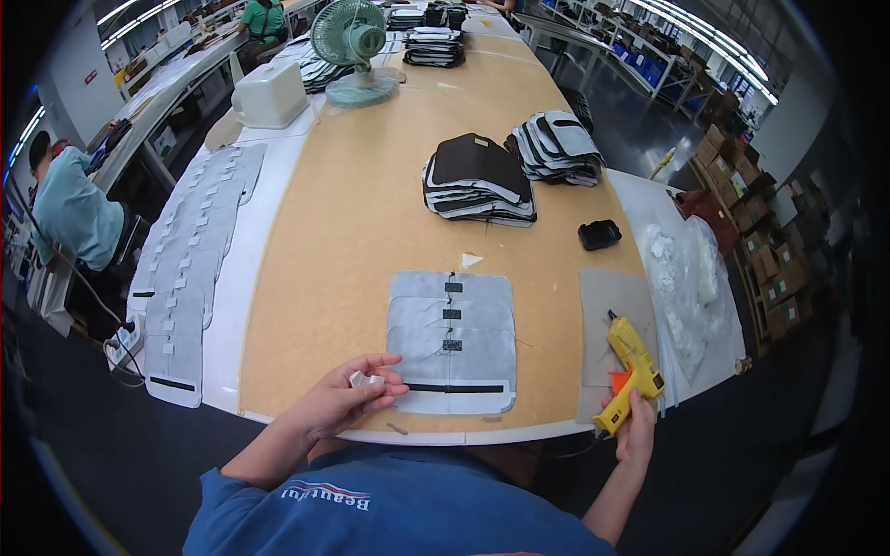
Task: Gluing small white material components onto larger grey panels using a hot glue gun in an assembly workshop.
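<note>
In front of me lies a light grey fabric panel (417, 324) with a few short dark patches down its middle and a black strip near its close edge. My left hand (348, 397) is closed on a small white piece (364, 379), its fingertips by the panel's lower left edge. At the right, my right hand (638, 434) grips the handle of a yellow glue gun (634, 350) with an orange trigger. The gun's nozzle points away from me, over a grey sheet (596, 324).
Stacks of dark and grey fabric pieces (477, 176) stand beyond the panel, near a small black object (599, 234). Overlapping grey panels (190, 255) line the left side. A clear plastic bag (686, 278) lies right. Farther off are a green fan (350, 42) and a seated person (83, 218).
</note>
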{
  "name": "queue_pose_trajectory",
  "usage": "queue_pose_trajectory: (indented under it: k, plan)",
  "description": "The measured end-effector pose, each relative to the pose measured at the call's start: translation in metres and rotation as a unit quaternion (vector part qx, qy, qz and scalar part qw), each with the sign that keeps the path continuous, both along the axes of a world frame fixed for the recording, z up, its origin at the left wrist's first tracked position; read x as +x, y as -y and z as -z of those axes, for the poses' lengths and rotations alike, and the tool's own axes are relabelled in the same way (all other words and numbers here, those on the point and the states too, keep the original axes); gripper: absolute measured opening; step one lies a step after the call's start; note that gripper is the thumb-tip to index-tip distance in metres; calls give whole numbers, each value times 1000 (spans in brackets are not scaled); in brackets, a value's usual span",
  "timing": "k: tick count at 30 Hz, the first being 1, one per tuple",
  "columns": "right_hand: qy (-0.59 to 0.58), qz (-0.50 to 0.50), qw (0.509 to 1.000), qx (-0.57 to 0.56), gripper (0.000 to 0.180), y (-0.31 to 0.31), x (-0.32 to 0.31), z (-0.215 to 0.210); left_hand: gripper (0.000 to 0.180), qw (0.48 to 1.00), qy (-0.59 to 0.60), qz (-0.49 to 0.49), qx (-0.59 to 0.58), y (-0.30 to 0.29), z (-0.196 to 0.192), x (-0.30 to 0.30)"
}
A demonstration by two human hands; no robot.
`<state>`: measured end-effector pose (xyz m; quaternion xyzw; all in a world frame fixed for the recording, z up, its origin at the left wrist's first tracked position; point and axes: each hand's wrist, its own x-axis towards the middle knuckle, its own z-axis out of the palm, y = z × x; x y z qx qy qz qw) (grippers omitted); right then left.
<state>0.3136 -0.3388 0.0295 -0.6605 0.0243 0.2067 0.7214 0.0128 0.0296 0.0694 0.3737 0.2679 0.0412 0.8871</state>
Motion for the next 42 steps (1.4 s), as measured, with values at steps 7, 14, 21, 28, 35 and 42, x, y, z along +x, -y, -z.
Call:
queue_pose_trajectory:
  k: [7,14,21,28,35,42]
  plan:
    - [170,36,906,-387,25,6,-14,-13,40,998,11,53,13,13,-2,-6]
    - [284,-129,927,-208,13,-80,-83,-40,39,992,-3,117,47,34,-21,7]
    - [289,-408,863,-72,20,-151,-134,-47,46,972,58,175,145,59,-18,22]
    - [177,-413,893,30,17,-150,-138,-23,47,964,56,188,177,68,-15,29]
    - [51,-408,910,50,14,-155,-134,-23,46,965,35,174,195,70,-5,37]
    - [165,-399,901,-36,12,-154,-126,-14,37,971,-7,134,199,67,-8,42]
